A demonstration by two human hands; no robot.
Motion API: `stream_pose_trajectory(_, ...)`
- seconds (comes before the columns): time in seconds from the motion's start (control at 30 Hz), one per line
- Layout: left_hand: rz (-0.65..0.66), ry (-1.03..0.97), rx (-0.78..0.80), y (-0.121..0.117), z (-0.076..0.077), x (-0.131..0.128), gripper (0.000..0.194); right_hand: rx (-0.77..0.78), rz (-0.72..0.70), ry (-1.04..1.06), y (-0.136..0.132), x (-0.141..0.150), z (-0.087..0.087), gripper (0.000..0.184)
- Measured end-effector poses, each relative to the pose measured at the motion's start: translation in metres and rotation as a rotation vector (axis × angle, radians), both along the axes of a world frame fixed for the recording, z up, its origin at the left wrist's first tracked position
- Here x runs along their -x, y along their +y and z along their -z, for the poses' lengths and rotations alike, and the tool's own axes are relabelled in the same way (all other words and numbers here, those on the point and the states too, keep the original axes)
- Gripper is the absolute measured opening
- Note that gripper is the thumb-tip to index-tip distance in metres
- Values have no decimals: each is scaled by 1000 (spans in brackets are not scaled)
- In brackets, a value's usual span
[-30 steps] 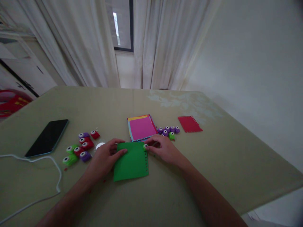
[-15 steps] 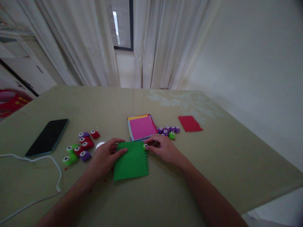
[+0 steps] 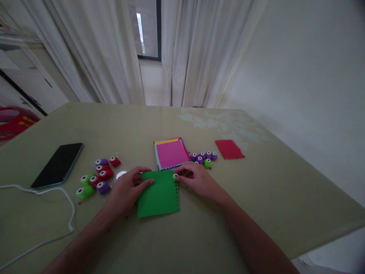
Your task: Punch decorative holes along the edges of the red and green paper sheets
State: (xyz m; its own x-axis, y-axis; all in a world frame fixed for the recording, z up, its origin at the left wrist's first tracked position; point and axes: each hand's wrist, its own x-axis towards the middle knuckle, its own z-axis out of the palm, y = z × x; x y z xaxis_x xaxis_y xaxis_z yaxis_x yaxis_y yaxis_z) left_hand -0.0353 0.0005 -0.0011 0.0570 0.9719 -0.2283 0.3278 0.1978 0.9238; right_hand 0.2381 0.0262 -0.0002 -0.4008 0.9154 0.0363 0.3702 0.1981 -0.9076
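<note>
My left hand [image 3: 125, 192] grips a square sheet of green paper [image 3: 158, 198] by its left side, thumb on top and fingers behind the far left corner. A row of small holes runs down the sheet's right edge. At the top right corner, my right hand [image 3: 199, 180] pinches a small green piece with a white-and-black eye [image 3: 175, 177] between thumb and fingers, against the edge. Just beyond the sheet lies a stack of coloured paper [image 3: 172, 153], pink on top. Small purple eyed pieces [image 3: 202, 156] and a green one [image 3: 207, 163] sit beyond my right hand.
Larger red, green and purple eyed pieces [image 3: 98, 177] cluster left of my left hand, near a white round object [image 3: 121, 174]. Farther left are a dark tablet or phone [image 3: 58, 165] and a white cable [image 3: 70, 213]. Red notched paper [image 3: 229, 149] lies at right.
Almost nothing differs. Both hands keep their hold at the same spots on the green paper, and the whole view shifts very slightly.
</note>
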Motion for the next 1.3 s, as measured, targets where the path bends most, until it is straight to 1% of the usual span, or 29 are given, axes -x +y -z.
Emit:
stream_pose_trajectory(0.23,14,20,-33,0,2,1,52,5,-2,-1,-1,0,-1,17)
stream_pose_trajectory(0.73,33,0,-37,0,8,3,56,-17,-9,-19,-1,1,-1,17)
stream_pose_trajectory(0.93,40,15,-27,0,8,3,54,-27,43,-53,0,0,-6,14)
stream_pose_trajectory(1.13,52,22,-20,0,10,5,55,-33,44,-47,0,-2,-9,9)
stream_pose_trajectory(1.3,44,49,-34,1,11,5,57,14,106,-98,0,1,-7,12)
